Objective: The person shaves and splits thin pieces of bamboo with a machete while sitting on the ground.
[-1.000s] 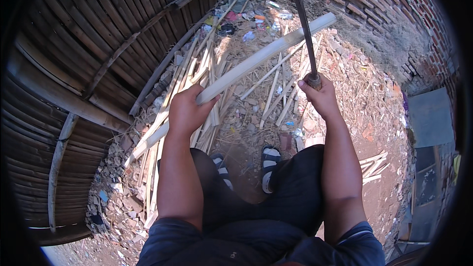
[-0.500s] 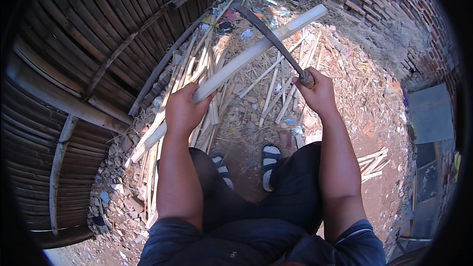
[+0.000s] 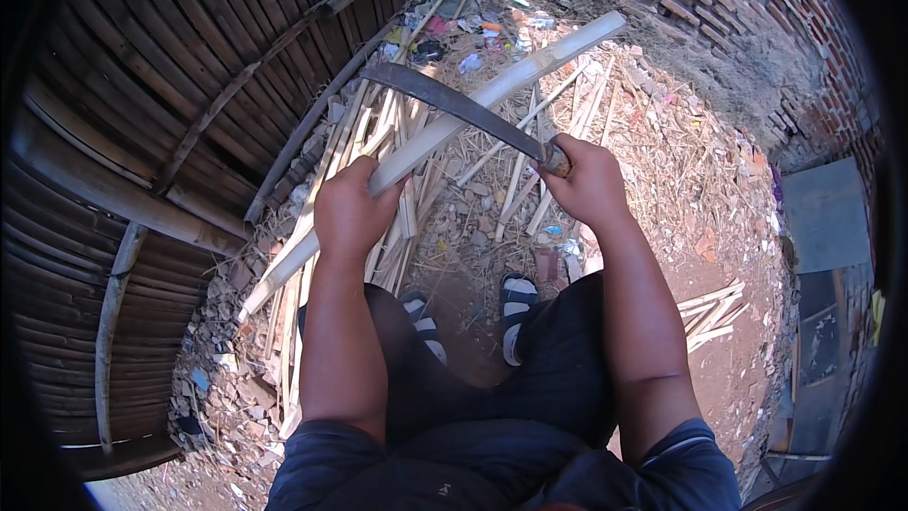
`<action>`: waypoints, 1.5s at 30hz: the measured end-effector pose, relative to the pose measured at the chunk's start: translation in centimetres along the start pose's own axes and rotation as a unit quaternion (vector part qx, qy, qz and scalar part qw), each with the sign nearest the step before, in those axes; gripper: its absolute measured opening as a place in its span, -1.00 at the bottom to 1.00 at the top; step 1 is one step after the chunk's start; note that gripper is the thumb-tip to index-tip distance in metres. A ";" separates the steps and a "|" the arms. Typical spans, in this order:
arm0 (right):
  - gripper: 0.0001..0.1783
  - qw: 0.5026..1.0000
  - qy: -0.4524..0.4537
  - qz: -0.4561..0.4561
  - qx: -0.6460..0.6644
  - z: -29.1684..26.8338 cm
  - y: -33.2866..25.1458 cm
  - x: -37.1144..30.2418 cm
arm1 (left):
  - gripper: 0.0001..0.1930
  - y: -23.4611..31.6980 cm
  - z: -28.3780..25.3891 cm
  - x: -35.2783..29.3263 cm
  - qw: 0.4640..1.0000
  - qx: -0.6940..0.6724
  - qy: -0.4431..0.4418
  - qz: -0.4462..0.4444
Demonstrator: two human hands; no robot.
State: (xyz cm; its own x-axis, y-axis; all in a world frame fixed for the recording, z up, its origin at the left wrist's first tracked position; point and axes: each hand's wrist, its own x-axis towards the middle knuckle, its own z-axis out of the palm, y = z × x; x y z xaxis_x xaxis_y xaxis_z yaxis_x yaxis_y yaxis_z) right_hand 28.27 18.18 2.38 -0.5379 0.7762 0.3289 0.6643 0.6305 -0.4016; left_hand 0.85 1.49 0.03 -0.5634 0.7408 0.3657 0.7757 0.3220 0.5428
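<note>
A long, pale split-bamboo strip (image 3: 558,50) slants across the view, from beside my left leg up to the far right. My left hand (image 3: 353,213) is closed around its middle. My right hand (image 3: 590,184) grips the wooden handle of a sickle (image 3: 421,88). The dark curved blade points far left and crosses over the strip beyond my left hand. Whether the edge bites into the bamboo I cannot tell.
Several split bamboo pieces (image 3: 407,213) lie on the ground ahead and left, among rubble and litter. More short strips (image 3: 709,310) lie at the right. A slatted bamboo wall (image 3: 180,47) stands left, a brick wall (image 3: 700,0) at the far right. My sandalled feet (image 3: 515,317) are below.
My right hand has drawn the sickle nearer and a little left. Its blade has swung down to lie more sideways, crossing the strip closer to my left hand. The strip has barely moved.
</note>
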 end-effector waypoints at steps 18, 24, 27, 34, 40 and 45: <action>-0.63 0.996 -0.003 0.086 0.034 -1.2 2.0 0.5 | -0.61 -0.2 -0.1 -0.1 1.000 0.015 0.010 -0.019; -0.63 0.996 0.006 0.068 0.050 -1.3 2.7 0.1 | -0.61 0.2 0.5 0.0 1.000 0.020 0.005 -0.007; -0.66 1.000 -0.017 -0.007 -0.023 -0.8 1.0 -0.2 | -0.61 0.0 0.8 -0.1 1.000 0.013 0.014 0.006; -0.69 0.997 0.019 0.073 0.019 -1.0 2.3 0.6 | -0.61 0.1 0.0 -0.1 1.000 0.002 0.015 -0.013; -0.66 0.994 0.010 0.097 0.057 -1.5 2.1 0.2 | -0.62 -0.2 0.6 0.1 1.000 0.017 0.020 0.008; -0.68 1.000 -0.011 -0.023 -0.008 -0.7 1.3 0.1 | -0.61 -0.6 0.8 -0.1 1.000 0.004 0.021 0.007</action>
State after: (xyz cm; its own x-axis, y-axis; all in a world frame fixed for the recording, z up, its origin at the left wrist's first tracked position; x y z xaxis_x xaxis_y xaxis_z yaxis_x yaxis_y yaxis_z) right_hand 29.41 19.09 2.48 -0.5797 0.7457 0.3284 0.6459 0.6662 -0.3727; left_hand 0.70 1.75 -0.93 -0.5641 0.7193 0.4054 0.7858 0.3171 0.5310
